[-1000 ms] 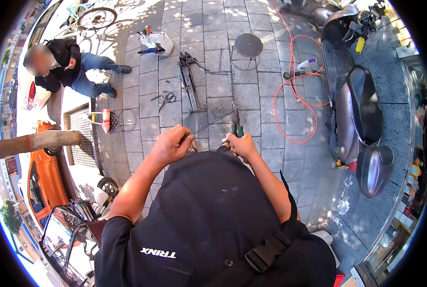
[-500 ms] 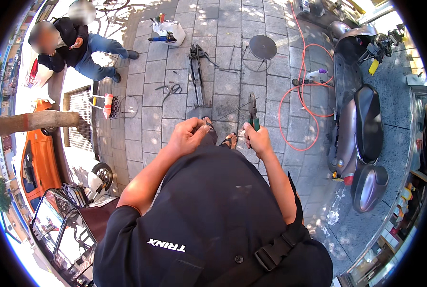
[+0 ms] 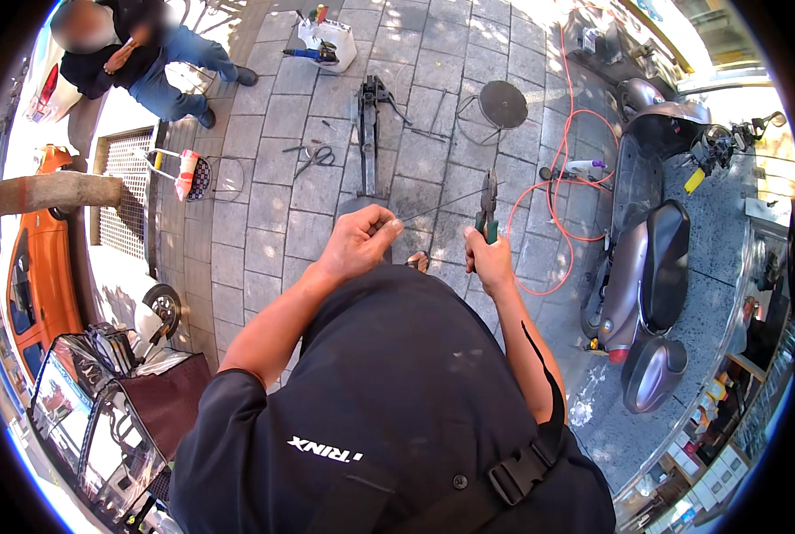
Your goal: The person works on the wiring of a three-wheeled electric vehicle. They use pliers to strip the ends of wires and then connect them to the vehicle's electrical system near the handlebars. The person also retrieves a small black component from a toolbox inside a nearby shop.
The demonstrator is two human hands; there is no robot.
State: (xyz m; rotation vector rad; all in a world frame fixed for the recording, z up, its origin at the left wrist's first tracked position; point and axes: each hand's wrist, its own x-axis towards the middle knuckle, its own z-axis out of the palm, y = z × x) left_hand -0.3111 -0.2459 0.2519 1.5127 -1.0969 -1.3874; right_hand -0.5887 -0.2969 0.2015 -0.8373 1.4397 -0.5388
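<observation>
Around green-handled pliers [image 3: 487, 206], right hand [image 3: 490, 262] in closed grip.

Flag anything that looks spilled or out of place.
An irregular white splotch near the rear of the silver scooter stands out against the grey ground, perhaps a spill or stain. The orange hose lies in loose, untidy loops.

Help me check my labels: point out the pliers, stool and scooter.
Pliers [image 3: 486, 214]: head view, on the metal near the pivot.
Stool [image 3: 502, 105]: head view, on the round top.
Scooter [image 3: 665, 254]: head view, on the black seat.
</observation>
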